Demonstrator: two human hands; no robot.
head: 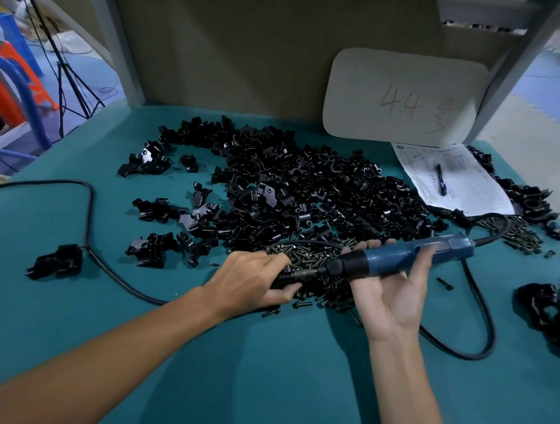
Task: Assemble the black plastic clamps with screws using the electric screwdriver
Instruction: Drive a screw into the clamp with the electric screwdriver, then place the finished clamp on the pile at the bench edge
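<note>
Presently, in the head view, the right hand (389, 284) is lying palm-up at centre right. Its grip is wrapping the blue screwdriver (407, 254), fingers behind the body and thumb across the front. The tool's long axis is running from upper right down to lower left, with its bit pointing at the left hand (251, 282) just beside it. That hand's grip is curling round a dark part (282, 279), probably a clamp; the fingers are hiding most of it, so I cannot tell whether a screw is seated.

Both hands are hovering over the screws (315, 256) heaped at centre. Behind them, loose clamps (306, 187) are covering the middle of the teal counter (262, 374). The cord (88, 216) is looping across the left side and passing behind the left forearm, where it could be snagging parts. Paper (463, 187) and a pen (441, 179) are lying at upper right.
</note>
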